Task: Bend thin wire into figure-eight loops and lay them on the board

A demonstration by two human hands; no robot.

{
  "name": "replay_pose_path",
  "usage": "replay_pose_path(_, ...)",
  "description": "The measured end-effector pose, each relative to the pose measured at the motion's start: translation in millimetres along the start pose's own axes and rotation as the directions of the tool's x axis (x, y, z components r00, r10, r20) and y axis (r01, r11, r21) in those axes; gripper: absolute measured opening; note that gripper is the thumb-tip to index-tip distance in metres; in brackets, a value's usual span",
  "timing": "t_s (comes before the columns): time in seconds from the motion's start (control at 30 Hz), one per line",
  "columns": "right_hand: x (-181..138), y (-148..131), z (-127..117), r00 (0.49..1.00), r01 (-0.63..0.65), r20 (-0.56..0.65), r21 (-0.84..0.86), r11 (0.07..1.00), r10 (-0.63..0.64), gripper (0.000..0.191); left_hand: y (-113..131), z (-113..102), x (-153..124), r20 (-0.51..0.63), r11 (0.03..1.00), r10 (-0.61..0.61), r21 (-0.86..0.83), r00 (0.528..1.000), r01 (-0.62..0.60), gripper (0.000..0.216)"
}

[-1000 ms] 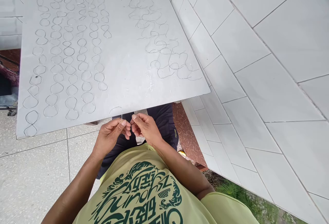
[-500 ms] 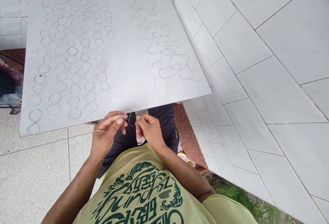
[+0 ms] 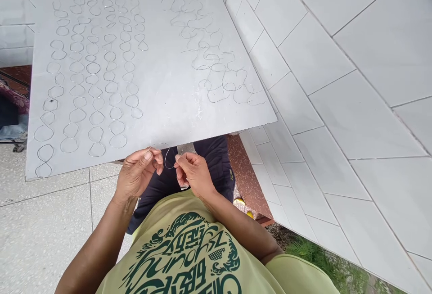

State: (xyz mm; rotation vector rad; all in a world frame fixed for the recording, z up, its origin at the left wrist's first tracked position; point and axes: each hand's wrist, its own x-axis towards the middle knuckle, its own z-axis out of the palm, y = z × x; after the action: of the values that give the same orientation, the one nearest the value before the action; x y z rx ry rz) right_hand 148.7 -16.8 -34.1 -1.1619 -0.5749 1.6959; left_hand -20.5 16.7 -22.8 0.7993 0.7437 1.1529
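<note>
My left hand [image 3: 137,173] and my right hand [image 3: 193,172] both pinch a thin piece of bent wire [image 3: 166,155], held just below the near edge of a grey board [image 3: 168,100]. The wire curves in an S shape between my fingertips. On the board's left half lie several rows of finished figure-eight wire loops [image 3: 91,73]. On its right half sits a loose tangle of S-shaped wire pieces [image 3: 216,60].
A white tiled wall [image 3: 337,82] runs along the right side. Speckled floor tiles [image 3: 40,222] lie to the left below the board. My dark trousers [image 3: 212,159] and a reddish-brown surface [image 3: 246,177] show under the board's edge. Grass [image 3: 324,258] appears at lower right.
The wire went from a single arch above my fingertips to an S curve between them. My hands moved slightly apart and the left one shifted a little left.
</note>
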Motion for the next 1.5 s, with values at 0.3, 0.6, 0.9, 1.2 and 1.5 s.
replay_pose_path(0.3,2.0,-1.3,-10.3,0.997,0.034,-0.070,-0.003,0.999,-0.034,0.033,25.9,-16.9,13.2,-0.073,0.940,-0.186,0.277,0.980,0.200,0.018)
replay_pose_path(0.6,4.4,-4.7,-22.7,0.989,0.100,-0.103,-0.044,0.994,-0.104,0.033,59.2,-19.7,20.5,-0.134,0.611,-0.218,0.753,0.967,0.242,0.032)
replay_pose_path(0.9,4.6,-1.8,-15.7,0.978,0.136,-0.151,-0.077,0.988,-0.146,0.033,50.7,6.2,21.0,-0.044,0.723,-0.187,0.670,0.981,0.167,0.054)
replay_pose_path(1.2,1.5,-1.3,-9.0,0.985,0.108,-0.125,-0.119,0.987,-0.122,0.036,42.6,10.7,36.0,-0.024,0.794,-0.169,0.590,0.985,0.150,0.042)
replay_pose_path(1.5,-18.3,-9.9,-18.0,0.685,0.463,0.011,-0.778,0.424,-0.728,0.016,38.0,16.1,43.6,-0.057,0.819,-0.167,0.548,0.984,0.171,0.026)
